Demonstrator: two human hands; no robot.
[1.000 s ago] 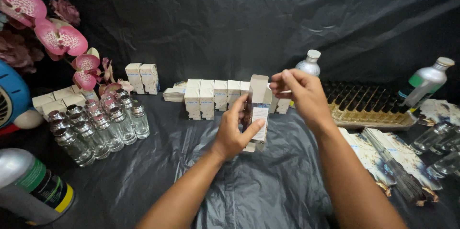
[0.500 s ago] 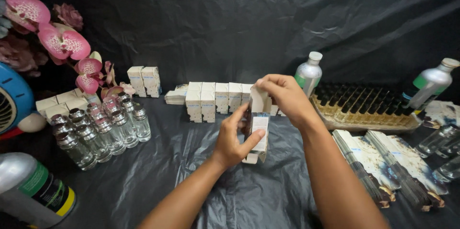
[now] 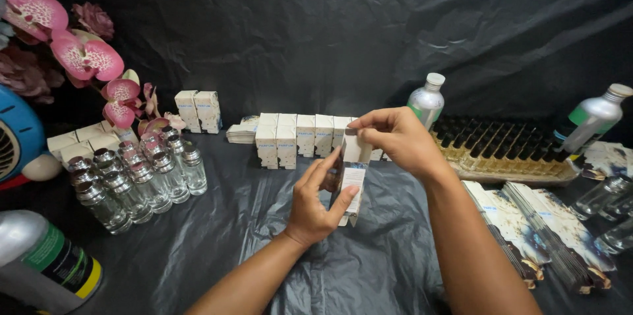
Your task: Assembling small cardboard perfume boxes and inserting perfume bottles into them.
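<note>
Head view: black plastic sheet over table and backdrop, both hands' fingers grasping small white carton.

Glass bottles left, row of boxes behind, tray of vials right.

Glossy black plastic sheet — matt cardboard box

small box mostly hidden by hands; silver can cut off.
</note>
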